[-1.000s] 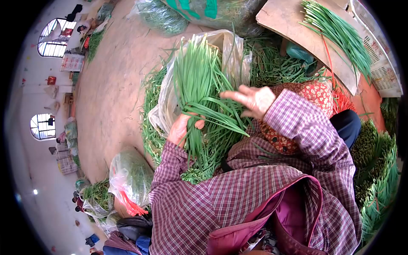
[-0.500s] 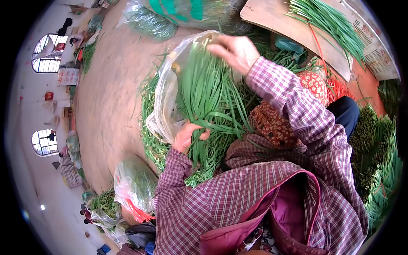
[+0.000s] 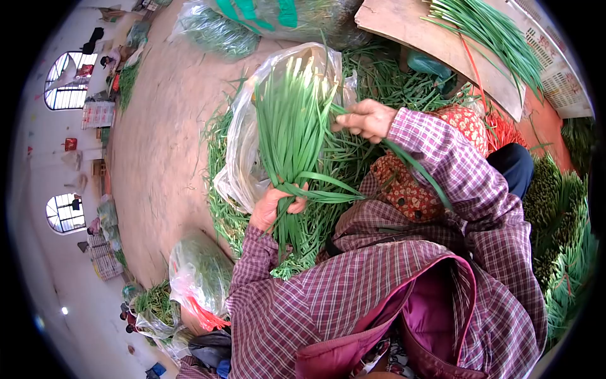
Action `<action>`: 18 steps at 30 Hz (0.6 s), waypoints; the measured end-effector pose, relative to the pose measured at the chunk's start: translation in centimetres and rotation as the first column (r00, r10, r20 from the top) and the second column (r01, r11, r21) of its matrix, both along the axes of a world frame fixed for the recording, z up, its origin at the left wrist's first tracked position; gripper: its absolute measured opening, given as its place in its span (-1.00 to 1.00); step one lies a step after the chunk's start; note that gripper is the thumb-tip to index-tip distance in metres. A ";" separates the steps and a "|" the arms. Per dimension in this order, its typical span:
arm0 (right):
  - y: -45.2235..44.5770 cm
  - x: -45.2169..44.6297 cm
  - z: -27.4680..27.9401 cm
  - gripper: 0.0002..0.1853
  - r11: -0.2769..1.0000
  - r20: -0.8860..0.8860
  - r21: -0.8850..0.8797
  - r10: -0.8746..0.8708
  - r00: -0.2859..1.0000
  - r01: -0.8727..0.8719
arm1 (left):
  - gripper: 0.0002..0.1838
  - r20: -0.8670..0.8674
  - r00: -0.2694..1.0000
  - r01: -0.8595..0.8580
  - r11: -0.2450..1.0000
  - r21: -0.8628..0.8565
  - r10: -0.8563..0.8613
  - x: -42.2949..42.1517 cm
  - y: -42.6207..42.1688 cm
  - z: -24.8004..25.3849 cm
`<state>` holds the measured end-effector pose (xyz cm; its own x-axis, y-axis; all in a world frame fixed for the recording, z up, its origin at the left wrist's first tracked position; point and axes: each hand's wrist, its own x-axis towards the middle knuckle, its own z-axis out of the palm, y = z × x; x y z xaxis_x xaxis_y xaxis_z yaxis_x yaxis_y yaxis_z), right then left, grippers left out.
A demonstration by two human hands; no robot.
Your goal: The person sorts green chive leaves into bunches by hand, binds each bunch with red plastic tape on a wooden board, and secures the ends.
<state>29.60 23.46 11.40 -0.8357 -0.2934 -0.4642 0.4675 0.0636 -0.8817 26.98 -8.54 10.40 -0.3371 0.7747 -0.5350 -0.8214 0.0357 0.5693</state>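
My left hand is closed around the lower, leafy part of a bunch of garlic chives, with the pale stem ends pointing away from me. A few blades bend sideways out of that grip. To the right of the bunch, my right hand pinches a few loose chive blades, which trail down across my sleeve. Behind and left of the bunch stands a clear plastic bag, its mouth open. Loose green leaves lie beneath my hands and around the bag.
A board at the upper right carries more chives, beside a white crate. Stacked bundles stand on my right. Filled plastic bags sit at left and top. Red ties lie near my knee.
My right hand has moved from the stem ends down and to the right, away from the bunch, now with a few blades in it. My left hand keeps its grip.
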 end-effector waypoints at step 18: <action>12.8 -1.5 0.3 -0.51 0.331 -0.422 0.889 0.321 0.848 0.317 | -0.75 -0.079 0.997 -0.030 0.997 -0.072 0.024 1.4 -1.8 0.5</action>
<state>28.11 36.31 11.71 -0.9989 0.0465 0.0085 0.0418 0.9535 -0.2986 28.34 -10.35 10.92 -0.4004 0.7244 -0.5611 -0.7760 0.0577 0.6281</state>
